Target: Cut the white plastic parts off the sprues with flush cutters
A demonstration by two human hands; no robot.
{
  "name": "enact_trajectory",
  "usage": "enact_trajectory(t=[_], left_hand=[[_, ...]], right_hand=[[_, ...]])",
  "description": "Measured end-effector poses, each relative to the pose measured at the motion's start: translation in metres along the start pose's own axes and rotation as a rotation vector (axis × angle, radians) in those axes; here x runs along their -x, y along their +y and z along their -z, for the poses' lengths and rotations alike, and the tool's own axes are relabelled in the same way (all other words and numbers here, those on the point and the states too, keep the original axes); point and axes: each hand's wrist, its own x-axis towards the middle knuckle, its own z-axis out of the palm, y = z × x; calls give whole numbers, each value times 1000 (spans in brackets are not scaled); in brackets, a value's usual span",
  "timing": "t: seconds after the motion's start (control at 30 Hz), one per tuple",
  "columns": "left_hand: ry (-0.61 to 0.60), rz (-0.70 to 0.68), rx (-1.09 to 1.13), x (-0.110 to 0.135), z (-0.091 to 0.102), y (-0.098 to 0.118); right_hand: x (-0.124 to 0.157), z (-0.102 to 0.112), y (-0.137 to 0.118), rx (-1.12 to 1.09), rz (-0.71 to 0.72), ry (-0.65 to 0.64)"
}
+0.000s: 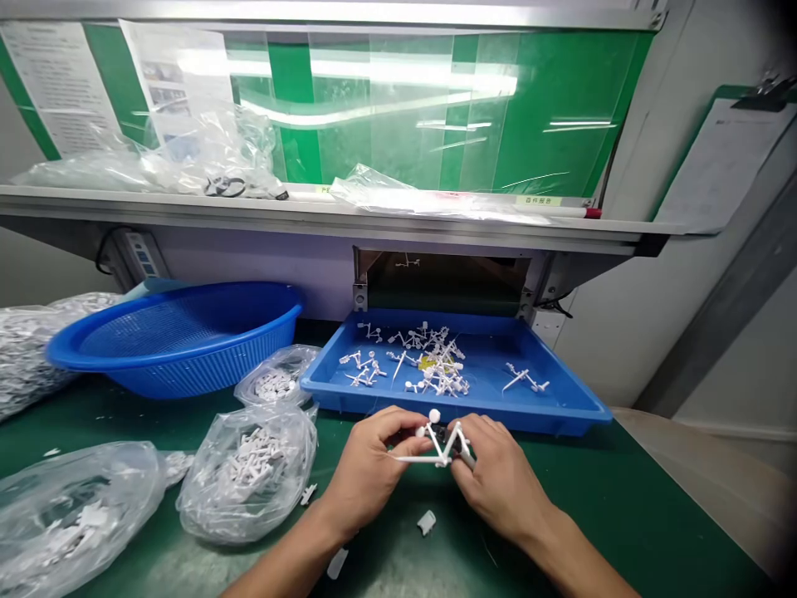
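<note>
My left hand (pixel 367 465) and my right hand (pixel 498 477) hold a white moulded plastic runner piece (pixel 443 444) between them, just above the green mat (pixel 623 515). A dark object (pixel 449 438) sits behind the piece, partly hidden by my fingers. Right behind my hands is a blue plastic tray (pixel 560 413) with a heap of white moulded pieces (pixel 436 365) inside. Two small white plastic bits (pixel 427 522) lie on the mat below my hands.
Clear plastic bags of white parts (pixel 249 473) lie to the left of my hands, beside a round blue mesh basket (pixel 174 292). A shelf (pixel 311 208) with plastic sheeting runs overhead. A clipboard with papers (pixel 722 158) hangs at right.
</note>
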Motion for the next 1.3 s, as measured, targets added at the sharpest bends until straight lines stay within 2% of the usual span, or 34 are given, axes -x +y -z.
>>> enact_trajectory(t=[0.13,0.43,0.57,0.7,0.8,0.93,1.0,1.1,1.2,1.3], left_hand=[[-39,-28,-65,2,-3,-6],[-39,-96,-130,1,-4,-9],[-64,-67,-161,1,-5,-12],[-86,-2,-185,-5,-11,-22],[-94,53,-210,-10,-17,-33],[-58,37,-251,-12,-16,-37],[-31,10,-264,-11,-7,-27],[69,-39,-303,-7,19,3],[238,-71,-394,3,57,34],[327,34,-577,22,107,47]], right_hand=[[3,-6,-2,12,18,-9],[2,-4,0,86,48,-52],[1,-7,3,173,31,-95],[-1,-7,11,139,-16,-175],[-6,4,26,103,-121,-231],[-11,36,47,108,-261,-242],[-10,55,52,88,-276,-231],[-6,71,54,-49,-256,-296],[-1,67,55,-158,-190,-383],[2,53,55,-161,-136,-359]])
